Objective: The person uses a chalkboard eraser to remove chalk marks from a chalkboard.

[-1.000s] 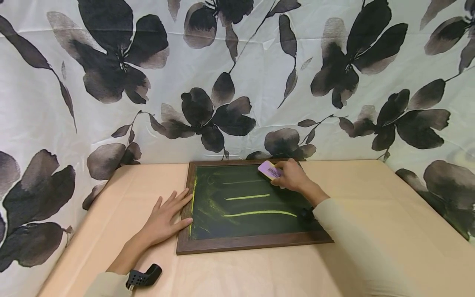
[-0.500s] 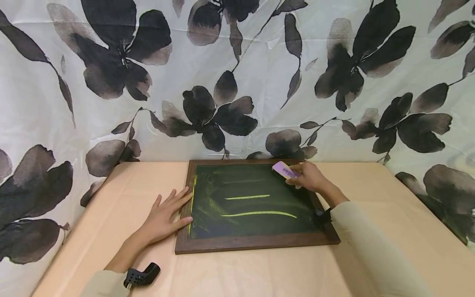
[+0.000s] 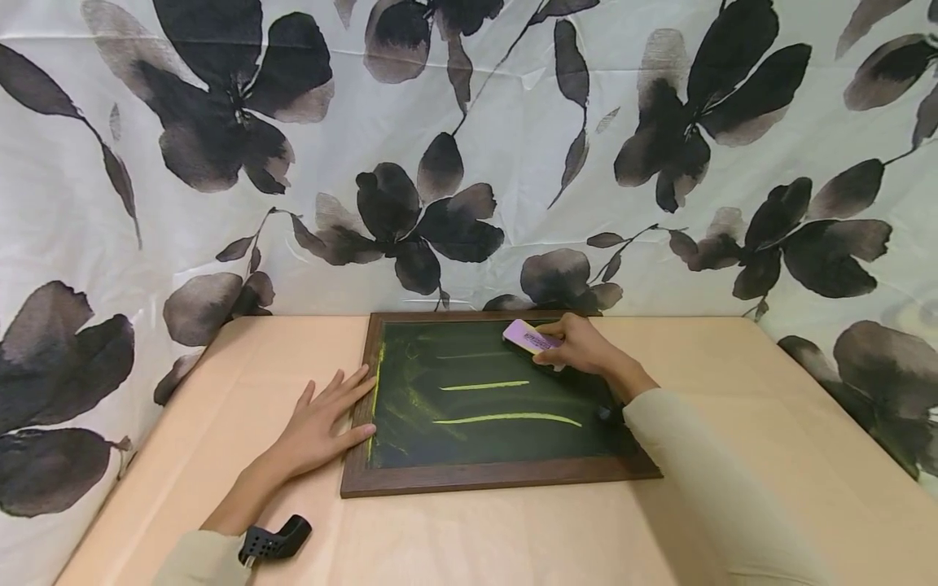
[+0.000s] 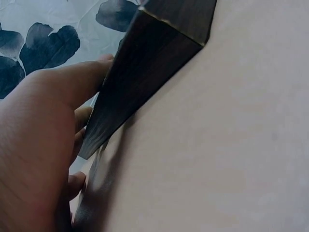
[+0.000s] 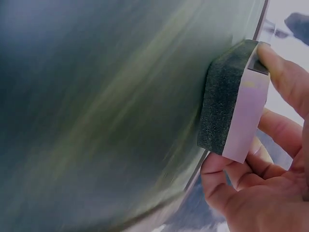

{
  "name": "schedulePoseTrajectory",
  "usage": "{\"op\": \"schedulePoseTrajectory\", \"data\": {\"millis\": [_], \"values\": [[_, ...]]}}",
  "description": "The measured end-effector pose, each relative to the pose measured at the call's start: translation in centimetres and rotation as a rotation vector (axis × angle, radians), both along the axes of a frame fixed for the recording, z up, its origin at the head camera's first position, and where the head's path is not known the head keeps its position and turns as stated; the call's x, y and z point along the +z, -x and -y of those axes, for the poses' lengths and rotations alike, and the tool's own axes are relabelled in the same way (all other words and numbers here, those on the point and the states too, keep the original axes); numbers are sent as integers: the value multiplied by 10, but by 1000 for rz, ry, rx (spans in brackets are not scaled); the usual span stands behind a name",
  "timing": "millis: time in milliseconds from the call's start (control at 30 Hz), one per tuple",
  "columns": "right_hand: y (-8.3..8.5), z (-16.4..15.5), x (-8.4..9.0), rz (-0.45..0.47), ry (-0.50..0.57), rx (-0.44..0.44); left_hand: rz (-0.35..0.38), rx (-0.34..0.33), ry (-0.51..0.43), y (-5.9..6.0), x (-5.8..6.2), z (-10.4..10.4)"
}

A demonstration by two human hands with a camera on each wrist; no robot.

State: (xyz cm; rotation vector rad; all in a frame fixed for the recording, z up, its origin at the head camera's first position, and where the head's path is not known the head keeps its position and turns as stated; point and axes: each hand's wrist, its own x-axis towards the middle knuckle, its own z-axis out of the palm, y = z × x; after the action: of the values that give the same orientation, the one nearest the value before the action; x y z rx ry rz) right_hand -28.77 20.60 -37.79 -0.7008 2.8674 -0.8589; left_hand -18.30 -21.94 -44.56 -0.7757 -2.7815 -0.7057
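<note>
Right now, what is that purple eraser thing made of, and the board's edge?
The eraser seems to have a smooth, pale purple plastic back and a dark, fuzzy felt or foam pad, judging by its rough, speckled look. The board's frame looks like dark brown wood with faint grain, though it could be printed.

No legible text, brand, number or sign appears in any view. The pink top of the eraser (image 3: 529,337) carries a small dark printed label, too small and blurred to read. The chalkboard (image 3: 476,399) bears only two yellow chalk lines (image 3: 506,419) and smeared chalk, forming no letters or figures.
</note>
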Motion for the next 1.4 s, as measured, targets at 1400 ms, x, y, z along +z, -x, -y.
{"op": "schedulePoseTrajectory", "data": {"millis": [1400], "values": [[22, 68, 7, 87, -56, 117, -3, 28, 4, 2, -1, -8]]}}
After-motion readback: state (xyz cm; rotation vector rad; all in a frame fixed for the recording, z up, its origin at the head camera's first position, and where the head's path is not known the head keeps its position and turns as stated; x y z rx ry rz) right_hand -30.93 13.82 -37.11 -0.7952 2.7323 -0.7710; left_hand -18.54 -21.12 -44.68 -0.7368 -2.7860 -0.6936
